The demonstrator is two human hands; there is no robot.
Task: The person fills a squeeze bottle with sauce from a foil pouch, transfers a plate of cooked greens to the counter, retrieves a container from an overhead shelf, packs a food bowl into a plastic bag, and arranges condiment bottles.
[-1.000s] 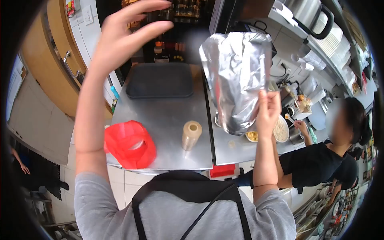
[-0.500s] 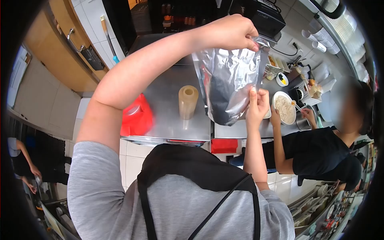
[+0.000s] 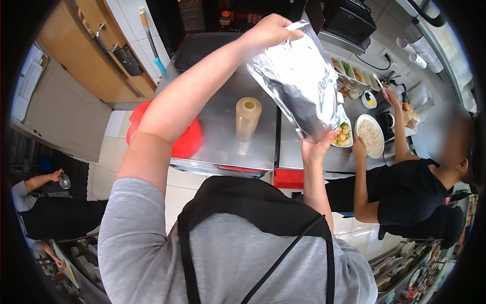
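A shiny silver foil bag hangs tilted above the steel counter, between my two hands. My left hand pinches its upper edge, fingers closed on it. Lower down, my right hand grips the bag's bottom corner with the thumb up against it. A roll of clear wrap stands upright on the counter, left of the bag. The red bag lies on the counter's left side, partly hidden behind my left forearm. Just right of the foil bag is a dish of yellowish food pieces.
A co-worker stands at the right, one hand at a white bowl, the other raised with a utensil. A black tray lies at the counter's back. Food containers line the right rear. Another person is at far left.
My left hand has gone from open in the air to holding the foil bag's top. My right hand has shifted to its lower corner, and the bag is tilted more. The co-worker's utensil hand has risen.
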